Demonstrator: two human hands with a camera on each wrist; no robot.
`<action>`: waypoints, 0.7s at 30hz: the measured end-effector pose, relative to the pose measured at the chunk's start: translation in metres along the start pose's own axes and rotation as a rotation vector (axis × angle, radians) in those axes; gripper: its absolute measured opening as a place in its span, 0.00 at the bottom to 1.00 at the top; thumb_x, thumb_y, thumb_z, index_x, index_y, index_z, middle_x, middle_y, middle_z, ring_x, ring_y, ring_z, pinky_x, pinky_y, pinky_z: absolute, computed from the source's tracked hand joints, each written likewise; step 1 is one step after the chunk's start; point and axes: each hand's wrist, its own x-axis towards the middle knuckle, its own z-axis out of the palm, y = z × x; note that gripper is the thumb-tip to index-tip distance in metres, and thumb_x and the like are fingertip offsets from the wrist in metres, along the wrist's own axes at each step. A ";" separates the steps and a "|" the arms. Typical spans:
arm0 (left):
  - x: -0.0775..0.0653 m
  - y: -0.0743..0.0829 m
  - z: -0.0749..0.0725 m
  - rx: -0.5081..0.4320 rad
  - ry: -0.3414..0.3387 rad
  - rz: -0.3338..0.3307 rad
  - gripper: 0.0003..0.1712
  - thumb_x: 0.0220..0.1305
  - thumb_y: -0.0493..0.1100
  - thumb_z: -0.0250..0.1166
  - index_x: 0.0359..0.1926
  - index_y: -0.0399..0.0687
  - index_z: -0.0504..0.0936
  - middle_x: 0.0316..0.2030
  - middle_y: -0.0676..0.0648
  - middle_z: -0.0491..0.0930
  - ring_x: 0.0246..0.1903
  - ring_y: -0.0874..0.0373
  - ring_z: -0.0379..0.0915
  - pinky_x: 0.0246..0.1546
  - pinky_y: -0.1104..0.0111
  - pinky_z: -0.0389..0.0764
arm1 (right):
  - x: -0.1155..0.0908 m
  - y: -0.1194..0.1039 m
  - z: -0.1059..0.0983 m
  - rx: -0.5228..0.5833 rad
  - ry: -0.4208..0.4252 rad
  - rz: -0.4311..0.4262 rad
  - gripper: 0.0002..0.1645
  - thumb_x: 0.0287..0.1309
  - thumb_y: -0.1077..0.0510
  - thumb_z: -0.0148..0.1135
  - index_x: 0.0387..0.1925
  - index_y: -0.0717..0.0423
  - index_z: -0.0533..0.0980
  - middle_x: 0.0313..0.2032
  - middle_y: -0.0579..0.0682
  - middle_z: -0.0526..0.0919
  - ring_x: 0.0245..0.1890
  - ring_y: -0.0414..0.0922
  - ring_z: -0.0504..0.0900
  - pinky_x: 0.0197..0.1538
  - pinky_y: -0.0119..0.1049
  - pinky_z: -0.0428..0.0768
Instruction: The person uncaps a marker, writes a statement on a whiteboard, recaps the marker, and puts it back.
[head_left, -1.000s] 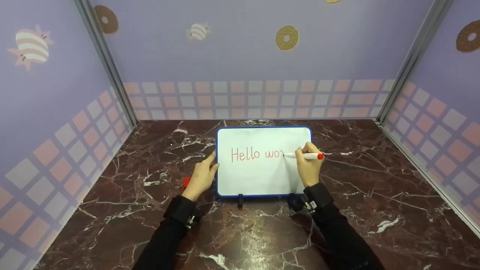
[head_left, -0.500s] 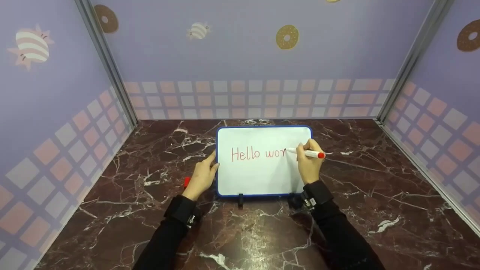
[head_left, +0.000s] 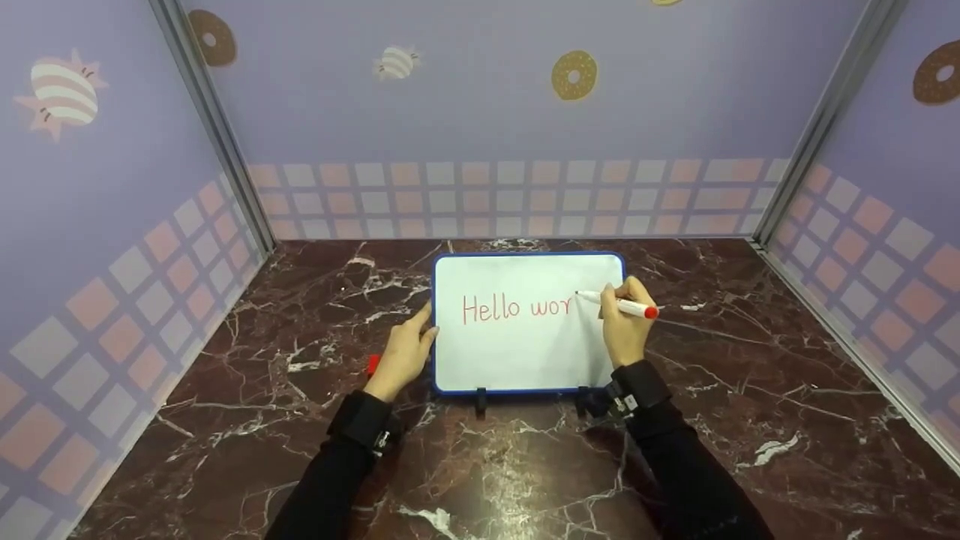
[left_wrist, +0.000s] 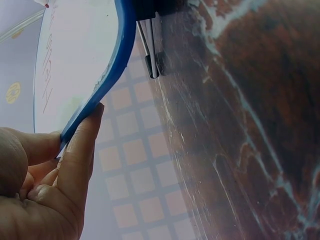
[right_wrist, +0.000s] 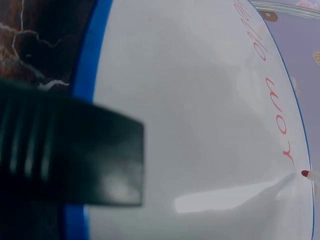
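A blue-framed whiteboard (head_left: 517, 356) leans on a stand with black feet (head_left: 481, 402), and "Hello wor" is written on it in red. My left hand (head_left: 405, 351) pinches the board's left edge, thumb on the front and fingers behind, as the left wrist view shows. In my right hand (head_left: 624, 330) is a white marker (head_left: 626, 305) with a red end, gripped like a pen. Its red tip (right_wrist: 305, 173) is close to the board surface, just right of and above the letter "r". The right wrist view does not show the right hand's fingers.
A small red object (head_left: 373, 364) lies on the dark marbled table (head_left: 262, 442) behind the left wrist. Patterned purple walls (head_left: 480, 112) enclose the table at the back and both sides. A black stand clip (right_wrist: 75, 150) fills the left of the right wrist view.
The right hand has finished the stroke of the "r" and moved the marker slightly right and up. The left hand and the whiteboard have stayed in place.
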 end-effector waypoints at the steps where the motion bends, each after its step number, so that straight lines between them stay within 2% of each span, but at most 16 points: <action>1: 0.000 0.000 0.000 0.000 -0.001 0.000 0.30 0.70 0.33 0.57 0.71 0.34 0.65 0.27 0.35 0.83 0.14 0.59 0.72 0.21 0.66 0.76 | 0.001 0.002 0.000 -0.001 -0.001 0.000 0.15 0.56 0.77 0.54 0.19 0.77 0.60 0.12 0.41 0.69 0.10 0.37 0.69 0.18 0.22 0.63; 6: 0.000 0.001 0.000 -0.005 -0.010 -0.021 0.30 0.70 0.34 0.57 0.72 0.37 0.64 0.28 0.35 0.84 0.14 0.59 0.71 0.21 0.67 0.74 | 0.002 0.007 0.000 -0.028 -0.003 0.005 0.15 0.57 0.76 0.55 0.18 0.76 0.62 0.13 0.42 0.71 0.11 0.39 0.71 0.18 0.23 0.64; 12: 0.000 0.002 0.000 -0.028 -0.019 -0.052 0.30 0.71 0.35 0.57 0.72 0.36 0.63 0.33 0.36 0.85 0.18 0.46 0.79 0.21 0.68 0.75 | 0.001 0.001 -0.001 -0.038 -0.019 -0.039 0.16 0.55 0.78 0.54 0.17 0.76 0.60 0.12 0.44 0.68 0.10 0.35 0.69 0.17 0.21 0.63; 15: 0.000 0.001 0.000 -0.036 -0.020 -0.052 0.30 0.71 0.35 0.57 0.72 0.36 0.63 0.35 0.35 0.86 0.18 0.49 0.78 0.22 0.69 0.75 | -0.001 0.002 -0.002 -0.024 -0.023 -0.063 0.16 0.52 0.80 0.52 0.15 0.75 0.59 0.12 0.43 0.66 0.10 0.31 0.66 0.17 0.21 0.62; 21: -0.001 0.000 0.001 -0.021 -0.001 -0.028 0.30 0.71 0.34 0.58 0.71 0.35 0.65 0.33 0.36 0.85 0.16 0.56 0.74 0.21 0.68 0.74 | -0.005 0.001 -0.005 -0.072 -0.024 -0.112 0.16 0.47 0.82 0.51 0.13 0.76 0.57 0.15 0.43 0.59 0.17 0.28 0.56 0.24 0.23 0.54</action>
